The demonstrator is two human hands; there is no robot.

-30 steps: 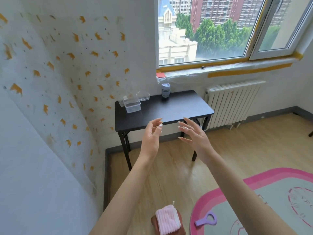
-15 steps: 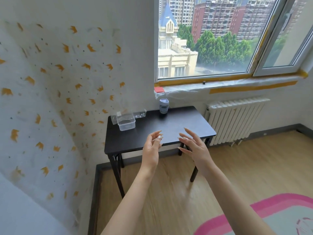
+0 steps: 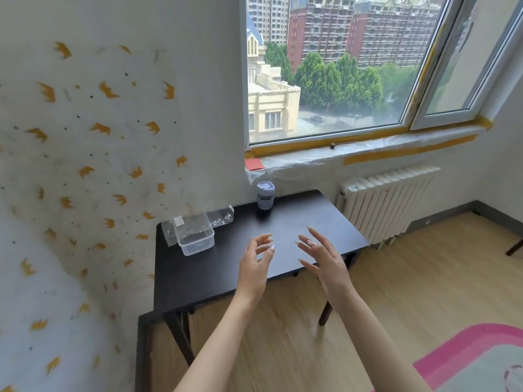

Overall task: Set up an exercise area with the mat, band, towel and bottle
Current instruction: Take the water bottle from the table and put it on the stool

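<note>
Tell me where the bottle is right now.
In the head view the bottle stands upright at the back edge of the black table, under the window sill, right of the clear plastic container and beyond both empty hands.

Black table (image 3: 297, 222): bottle (image 3: 265, 195), clear tub (image 3: 195, 239), wrapper (image 3: 220, 216).

No writing, brand, number or sign can be read anywhere in this view. The bottle (image 3: 265, 195) at the surface's far edge, toward 12 o'clock, shows a plain grey band with no legible print. The clear box (image 3: 195, 239) at about 10 o'clock carries a small pale sticker on its wrapping, too blurred to make out. The red card (image 3: 254, 163) on the sill is blank from here, and the mat (image 3: 464, 360) at 4 o'clock shows only a partial, unreadable pattern.
</note>
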